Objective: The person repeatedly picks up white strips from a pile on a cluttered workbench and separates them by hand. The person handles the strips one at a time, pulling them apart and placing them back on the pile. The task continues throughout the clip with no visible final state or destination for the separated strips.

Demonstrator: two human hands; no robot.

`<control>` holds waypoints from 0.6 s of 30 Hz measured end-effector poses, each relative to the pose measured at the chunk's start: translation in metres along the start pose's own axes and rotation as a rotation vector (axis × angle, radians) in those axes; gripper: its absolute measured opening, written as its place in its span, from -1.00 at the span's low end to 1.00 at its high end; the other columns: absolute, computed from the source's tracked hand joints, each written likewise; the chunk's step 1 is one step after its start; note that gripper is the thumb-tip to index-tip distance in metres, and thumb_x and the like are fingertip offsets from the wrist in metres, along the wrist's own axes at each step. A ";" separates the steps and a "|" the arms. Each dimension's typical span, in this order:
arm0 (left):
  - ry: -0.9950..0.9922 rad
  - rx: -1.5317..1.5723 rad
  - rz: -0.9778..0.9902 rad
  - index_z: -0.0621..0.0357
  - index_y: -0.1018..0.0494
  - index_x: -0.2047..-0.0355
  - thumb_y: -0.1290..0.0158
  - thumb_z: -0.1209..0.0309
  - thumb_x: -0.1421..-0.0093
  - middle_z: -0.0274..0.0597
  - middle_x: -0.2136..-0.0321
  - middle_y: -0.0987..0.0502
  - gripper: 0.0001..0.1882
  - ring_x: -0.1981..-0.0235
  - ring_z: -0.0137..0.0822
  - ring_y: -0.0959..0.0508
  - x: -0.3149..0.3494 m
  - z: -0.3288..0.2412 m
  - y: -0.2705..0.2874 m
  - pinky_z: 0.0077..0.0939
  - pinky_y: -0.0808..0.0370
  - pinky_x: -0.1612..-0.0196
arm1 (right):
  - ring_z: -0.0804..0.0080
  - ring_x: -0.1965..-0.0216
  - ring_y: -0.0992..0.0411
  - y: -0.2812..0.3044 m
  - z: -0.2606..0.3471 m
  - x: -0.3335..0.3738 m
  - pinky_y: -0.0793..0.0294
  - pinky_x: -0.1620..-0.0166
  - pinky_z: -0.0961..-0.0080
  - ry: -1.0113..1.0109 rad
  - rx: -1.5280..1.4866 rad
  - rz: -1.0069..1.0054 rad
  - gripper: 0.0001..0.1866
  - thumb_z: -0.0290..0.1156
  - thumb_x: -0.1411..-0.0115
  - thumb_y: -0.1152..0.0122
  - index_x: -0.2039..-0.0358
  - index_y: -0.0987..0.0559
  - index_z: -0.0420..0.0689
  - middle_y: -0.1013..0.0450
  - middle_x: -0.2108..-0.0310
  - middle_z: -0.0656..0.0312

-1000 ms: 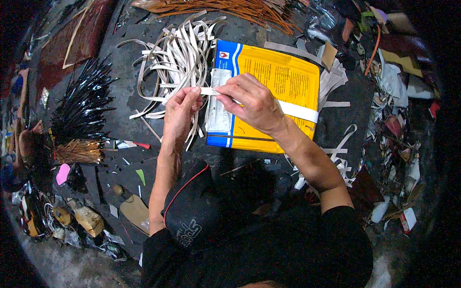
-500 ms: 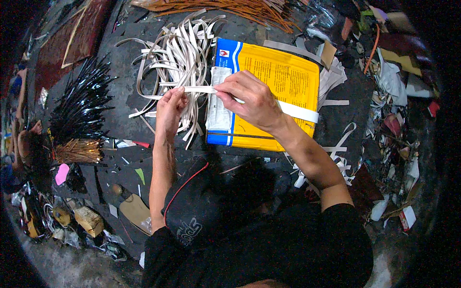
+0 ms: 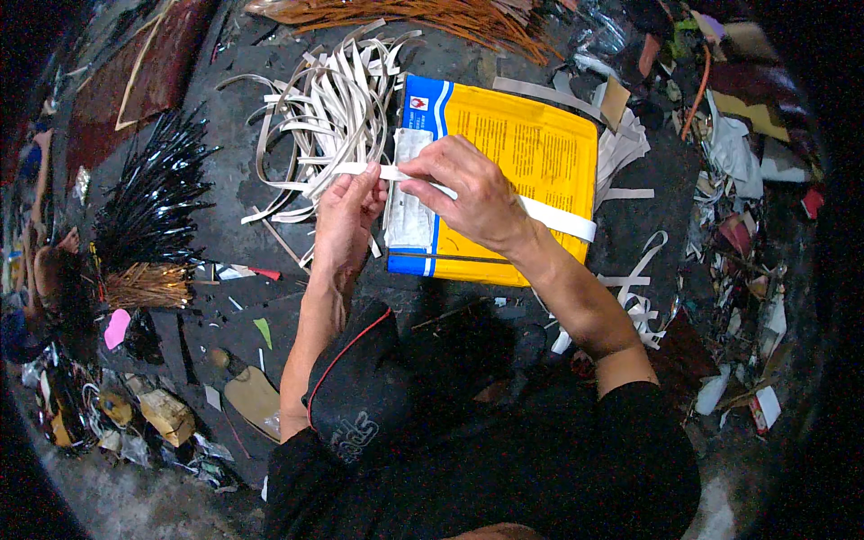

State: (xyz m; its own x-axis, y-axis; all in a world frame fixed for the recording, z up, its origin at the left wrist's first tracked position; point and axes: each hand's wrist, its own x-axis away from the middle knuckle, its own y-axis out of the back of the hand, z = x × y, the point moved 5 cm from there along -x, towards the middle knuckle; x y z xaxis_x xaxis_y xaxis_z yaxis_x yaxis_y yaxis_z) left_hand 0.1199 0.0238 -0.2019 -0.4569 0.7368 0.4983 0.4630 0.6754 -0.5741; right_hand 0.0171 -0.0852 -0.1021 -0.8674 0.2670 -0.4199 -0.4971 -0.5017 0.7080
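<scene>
Between my two hands runs a flat white strip (image 3: pixel 560 219); from my right hand it continues across a yellow and blue panel (image 3: pixel 522 135) to the panel's right edge. My left hand (image 3: pixel 349 211) pinches the strip between thumb and fingers just off the panel's left side. A short way to the right, my right hand (image 3: pixel 468 189) grips the same strip above the panel. Under that stretch lies a whitish folded pad (image 3: pixel 409 225) on the blue border. Beyond my left hand spreads a tangled heap of long white strips (image 3: pixel 337 112).
Black shiny strips (image 3: pixel 148 202) and a brown bundle (image 3: pixel 148 283) lie at the left. Orange-brown strips (image 3: pixel 432 20) are at the far side. Scrap litter (image 3: pixel 733 225) covers the right. More white strips (image 3: pixel 639 279) lie near the panel's right corner. Part of another person (image 3: pixel 45 252) shows at the left edge.
My left hand has moved right along the strip, toward my right hand, and the stretch between them is shorter. My right hand has barely moved.
</scene>
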 end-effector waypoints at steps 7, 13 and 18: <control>0.017 0.035 -0.037 0.22 -0.44 0.36 -0.13 0.39 -0.21 -0.31 0.51 -0.47 -0.85 0.51 -0.57 -0.41 -0.021 0.010 0.032 -0.78 -0.30 0.47 | 0.25 0.32 -0.43 0.001 -0.001 0.004 -0.46 0.22 0.39 0.008 0.006 0.012 -0.81 -0.42 -0.03 -0.31 0.33 -0.58 -0.19 -0.42 0.41 0.18; -0.010 0.066 -0.101 0.27 -0.44 0.35 -0.13 0.43 -0.20 -0.29 0.51 -0.46 -0.85 0.54 -0.55 -0.39 -0.039 0.015 0.063 -0.79 -0.28 0.53 | 0.28 0.37 -0.44 0.002 0.001 0.003 -0.47 0.31 0.41 0.050 0.028 -0.009 -0.80 -0.50 0.01 -0.37 0.33 -0.60 -0.19 -0.45 0.43 0.19; -0.025 0.019 -0.099 0.24 -0.44 0.36 -0.15 0.42 -0.19 -0.31 0.51 -0.45 -0.85 0.52 -0.55 -0.40 -0.054 0.012 0.090 -0.78 -0.27 0.53 | 0.27 0.38 -0.44 0.003 0.001 0.003 -0.47 0.31 0.40 0.075 0.057 -0.003 -0.80 -0.52 0.02 -0.36 0.33 -0.60 -0.19 -0.45 0.43 0.19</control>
State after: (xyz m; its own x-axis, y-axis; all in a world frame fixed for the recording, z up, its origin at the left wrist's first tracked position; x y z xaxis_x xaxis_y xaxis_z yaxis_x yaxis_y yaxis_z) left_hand 0.1768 0.0445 -0.2883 -0.5182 0.6656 0.5370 0.4002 0.7436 -0.5356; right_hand 0.0132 -0.0846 -0.1007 -0.8631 0.2051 -0.4615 -0.5017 -0.4529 0.7370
